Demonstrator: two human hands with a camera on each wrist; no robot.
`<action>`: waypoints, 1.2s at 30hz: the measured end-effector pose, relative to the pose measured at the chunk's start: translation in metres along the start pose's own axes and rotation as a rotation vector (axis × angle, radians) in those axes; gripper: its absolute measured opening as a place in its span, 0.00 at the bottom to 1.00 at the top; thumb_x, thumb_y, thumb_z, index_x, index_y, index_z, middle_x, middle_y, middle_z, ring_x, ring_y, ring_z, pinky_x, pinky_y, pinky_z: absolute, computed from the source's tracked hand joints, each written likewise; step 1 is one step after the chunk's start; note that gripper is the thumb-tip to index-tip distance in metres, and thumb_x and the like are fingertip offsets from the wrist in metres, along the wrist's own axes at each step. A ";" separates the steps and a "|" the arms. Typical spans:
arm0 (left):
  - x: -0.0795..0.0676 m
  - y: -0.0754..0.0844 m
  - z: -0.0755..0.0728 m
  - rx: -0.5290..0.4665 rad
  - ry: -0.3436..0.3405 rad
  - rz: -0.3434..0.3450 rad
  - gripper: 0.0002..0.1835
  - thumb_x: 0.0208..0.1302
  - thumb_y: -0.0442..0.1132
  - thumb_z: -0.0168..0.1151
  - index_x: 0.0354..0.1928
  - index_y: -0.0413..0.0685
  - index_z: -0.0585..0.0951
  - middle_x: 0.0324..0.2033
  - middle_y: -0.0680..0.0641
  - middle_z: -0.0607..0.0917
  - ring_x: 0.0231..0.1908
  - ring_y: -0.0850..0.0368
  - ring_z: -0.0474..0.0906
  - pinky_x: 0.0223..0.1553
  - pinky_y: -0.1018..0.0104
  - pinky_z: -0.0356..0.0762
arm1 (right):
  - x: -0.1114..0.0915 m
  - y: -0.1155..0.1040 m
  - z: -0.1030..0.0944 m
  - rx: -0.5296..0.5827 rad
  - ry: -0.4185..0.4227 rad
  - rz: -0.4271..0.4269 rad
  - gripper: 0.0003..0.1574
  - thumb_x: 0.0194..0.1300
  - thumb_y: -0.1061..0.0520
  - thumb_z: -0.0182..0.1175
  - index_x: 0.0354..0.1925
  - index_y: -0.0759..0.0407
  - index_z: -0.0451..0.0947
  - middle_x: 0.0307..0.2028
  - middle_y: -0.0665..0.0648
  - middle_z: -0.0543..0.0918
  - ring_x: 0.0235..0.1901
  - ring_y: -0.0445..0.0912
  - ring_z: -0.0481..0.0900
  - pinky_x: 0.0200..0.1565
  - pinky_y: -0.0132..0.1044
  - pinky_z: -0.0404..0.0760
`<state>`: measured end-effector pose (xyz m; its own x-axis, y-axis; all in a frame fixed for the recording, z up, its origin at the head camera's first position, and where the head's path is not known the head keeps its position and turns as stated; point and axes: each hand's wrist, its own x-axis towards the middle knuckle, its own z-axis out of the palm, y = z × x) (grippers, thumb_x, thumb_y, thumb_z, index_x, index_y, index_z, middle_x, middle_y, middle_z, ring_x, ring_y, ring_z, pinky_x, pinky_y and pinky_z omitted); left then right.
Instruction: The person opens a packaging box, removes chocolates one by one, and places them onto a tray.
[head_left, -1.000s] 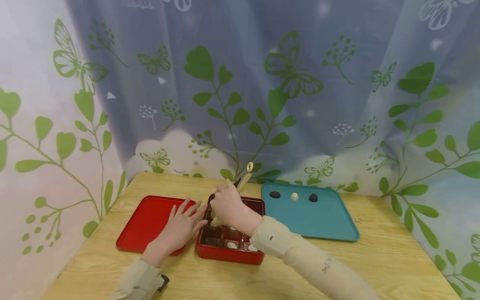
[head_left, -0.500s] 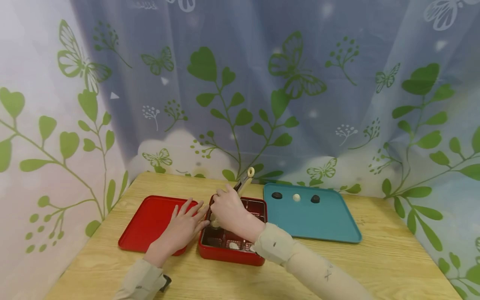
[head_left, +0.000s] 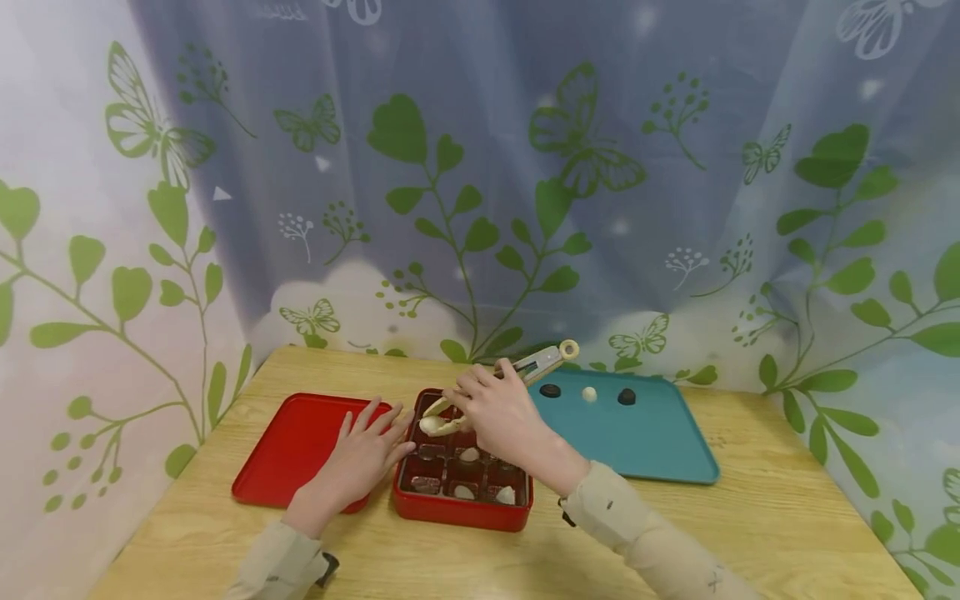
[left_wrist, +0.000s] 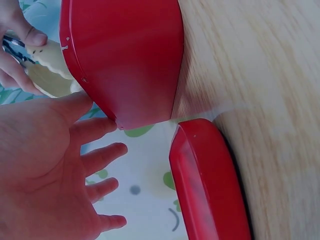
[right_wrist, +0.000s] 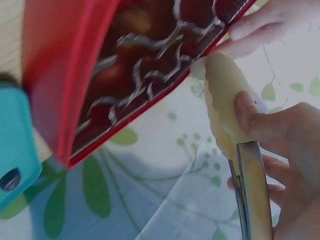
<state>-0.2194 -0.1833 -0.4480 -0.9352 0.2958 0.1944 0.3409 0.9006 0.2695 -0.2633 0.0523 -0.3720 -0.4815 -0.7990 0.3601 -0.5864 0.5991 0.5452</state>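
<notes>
My right hand (head_left: 504,412) grips a pair of tongs (head_left: 542,363) with cream scalloped tips and a metal handle. In the head view the tips are around a white, chocolate-like piece (head_left: 431,426) at the far left compartment of a red box (head_left: 461,510). Several other pale pieces sit in the box's dark divided insert. My left hand (head_left: 360,458) lies with fingers spread at the box's left side. In the left wrist view its thumb and index fingertip are right at the box rim (left_wrist: 102,107). The right wrist view shows thumb and fingers around the tongs (right_wrist: 227,100).
A red lid-like tray (head_left: 288,446) lies left of the box, partly under my left hand. On the right, a blue tray (head_left: 637,442) bears two dark pieces (head_left: 550,390) and a white one (head_left: 589,394). A patterned curtain (head_left: 480,208) hangs behind the wooden table (head_left: 585,542).
My right hand has moved right, and the tongs now lean further right with their ring end over the blue tray. The white piece at the tips has come into view. My left hand stays put.
</notes>
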 end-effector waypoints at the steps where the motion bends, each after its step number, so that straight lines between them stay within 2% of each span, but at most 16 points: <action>1: 0.000 0.000 0.000 -0.002 0.001 0.001 0.31 0.76 0.51 0.56 0.74 0.45 0.69 0.73 0.39 0.68 0.76 0.32 0.49 0.69 0.25 0.48 | -0.003 0.005 0.001 0.017 0.028 0.010 0.31 0.56 0.43 0.76 0.58 0.41 0.84 0.50 0.47 0.83 0.51 0.46 0.78 0.49 0.47 0.73; 4: 0.001 0.001 0.001 -0.007 0.004 0.004 0.31 0.75 0.51 0.56 0.74 0.45 0.70 0.73 0.39 0.68 0.76 0.32 0.48 0.69 0.25 0.47 | -0.015 0.023 0.004 0.052 0.083 0.054 0.29 0.56 0.46 0.77 0.57 0.45 0.85 0.47 0.50 0.84 0.46 0.49 0.77 0.46 0.48 0.71; 7: 0.001 0.001 0.001 0.004 0.014 0.008 0.30 0.75 0.51 0.57 0.73 0.45 0.70 0.73 0.39 0.68 0.76 0.32 0.49 0.69 0.25 0.46 | -0.028 0.043 0.007 0.070 0.096 0.110 0.29 0.57 0.45 0.76 0.58 0.46 0.85 0.46 0.52 0.83 0.45 0.50 0.76 0.45 0.49 0.70; 11: 0.001 0.001 0.001 0.031 0.037 0.021 0.31 0.74 0.50 0.59 0.73 0.46 0.71 0.73 0.40 0.68 0.76 0.33 0.51 0.69 0.26 0.48 | -0.049 0.070 0.013 0.079 0.069 0.189 0.28 0.60 0.50 0.75 0.59 0.46 0.84 0.47 0.53 0.83 0.45 0.51 0.75 0.44 0.49 0.69; 15: 0.001 0.002 -0.001 0.015 0.056 0.039 0.32 0.74 0.51 0.59 0.74 0.45 0.69 0.73 0.41 0.68 0.76 0.33 0.51 0.69 0.26 0.48 | -0.068 0.093 0.024 0.079 0.015 0.267 0.27 0.60 0.54 0.74 0.58 0.47 0.84 0.47 0.54 0.83 0.45 0.51 0.76 0.43 0.49 0.68; 18: 0.002 0.003 -0.001 -0.005 0.054 0.047 0.34 0.73 0.53 0.58 0.75 0.44 0.68 0.74 0.41 0.67 0.76 0.33 0.50 0.69 0.25 0.48 | -0.079 0.104 0.035 0.055 -0.038 0.300 0.28 0.59 0.49 0.76 0.57 0.47 0.84 0.45 0.53 0.82 0.44 0.51 0.75 0.43 0.49 0.68; 22: 0.003 0.005 0.002 -0.017 0.028 0.051 0.36 0.73 0.56 0.57 0.76 0.45 0.66 0.76 0.43 0.63 0.77 0.34 0.48 0.69 0.26 0.47 | -0.092 0.108 0.049 0.041 -0.123 0.301 0.30 0.55 0.44 0.77 0.56 0.48 0.85 0.43 0.54 0.81 0.44 0.52 0.74 0.46 0.53 0.71; 27: 0.004 0.007 0.007 -0.018 0.000 0.055 0.36 0.73 0.57 0.56 0.76 0.46 0.66 0.77 0.44 0.62 0.77 0.34 0.47 0.70 0.26 0.46 | -0.103 0.105 0.062 0.043 -0.234 0.292 0.31 0.54 0.43 0.77 0.55 0.49 0.86 0.46 0.55 0.83 0.48 0.53 0.76 0.51 0.58 0.73; 34: 0.005 0.007 0.010 -0.017 -0.008 0.061 0.36 0.73 0.57 0.56 0.77 0.47 0.65 0.77 0.44 0.61 0.78 0.35 0.46 0.70 0.27 0.46 | -0.107 0.102 0.072 0.079 -0.301 0.293 0.29 0.56 0.43 0.76 0.54 0.49 0.85 0.44 0.56 0.80 0.45 0.53 0.75 0.48 0.55 0.71; 36: 0.006 0.007 0.011 -0.022 -0.015 0.064 0.36 0.74 0.57 0.55 0.76 0.47 0.65 0.77 0.44 0.60 0.78 0.36 0.46 0.70 0.27 0.45 | -0.108 0.103 0.072 0.101 -0.314 0.312 0.30 0.56 0.44 0.76 0.56 0.49 0.84 0.46 0.57 0.81 0.47 0.53 0.75 0.47 0.55 0.70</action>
<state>-0.2236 -0.1724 -0.4551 -0.9127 0.3573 0.1982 0.4019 0.8726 0.2778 -0.3185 0.2036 -0.4093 -0.8104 -0.5346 0.2399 -0.4352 0.8233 0.3644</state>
